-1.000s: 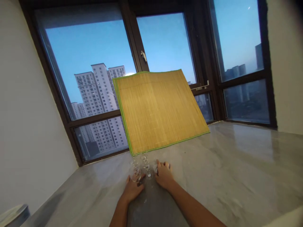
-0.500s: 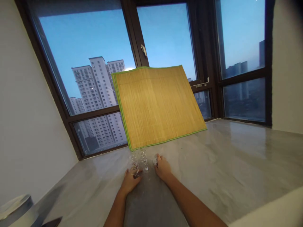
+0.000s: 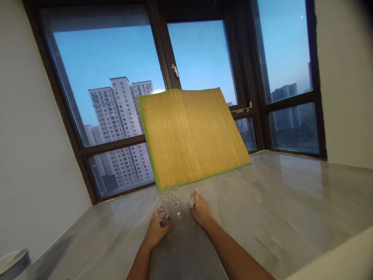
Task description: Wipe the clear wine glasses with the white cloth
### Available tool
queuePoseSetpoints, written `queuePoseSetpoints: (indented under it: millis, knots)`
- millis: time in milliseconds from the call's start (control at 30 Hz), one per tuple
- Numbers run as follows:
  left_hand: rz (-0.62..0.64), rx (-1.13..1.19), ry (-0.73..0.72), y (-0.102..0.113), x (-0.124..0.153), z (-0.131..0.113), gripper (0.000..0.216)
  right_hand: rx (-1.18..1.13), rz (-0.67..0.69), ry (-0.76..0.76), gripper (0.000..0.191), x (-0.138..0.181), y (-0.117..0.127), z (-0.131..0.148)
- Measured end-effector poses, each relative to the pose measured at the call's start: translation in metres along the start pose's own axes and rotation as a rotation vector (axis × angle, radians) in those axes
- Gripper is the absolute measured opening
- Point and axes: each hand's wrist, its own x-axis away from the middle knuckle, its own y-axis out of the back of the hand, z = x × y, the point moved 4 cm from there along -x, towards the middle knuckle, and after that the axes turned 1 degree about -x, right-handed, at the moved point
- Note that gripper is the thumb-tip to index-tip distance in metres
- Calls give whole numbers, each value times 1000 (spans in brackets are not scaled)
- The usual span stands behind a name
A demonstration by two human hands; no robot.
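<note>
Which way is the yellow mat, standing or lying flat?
Standing up: the yellow mat meets the grey surface at its bottom edge and rises in front of the window.

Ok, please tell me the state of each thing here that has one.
Left hand, curled around a clear vessel
Right hand, closed on a small clear piece
Middle clear piece, upright, apart from both hands
Mat, tilted back, leaning at the window
Window, seemingly shut
Window handle, pointing down
</note>
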Motion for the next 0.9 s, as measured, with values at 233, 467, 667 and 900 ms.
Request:
queuePoseSetpoints:
  millis: [233,467,667,900]
  knots:
    - [-75,-150,-12,2,2,-4,32,75,-156,-79,75,-1,6,-11]
    - [-73,-393,108,6,10,-23,38,15,45,34,75,-2,-9,-12]
    - [-89,-428,34,11,12,-30,36,-36,66,100,70,-3,-8,-9]
    - [-102,-346,-39,8,9,-24,35,-142,-16,83,70,-9,-6,-10]
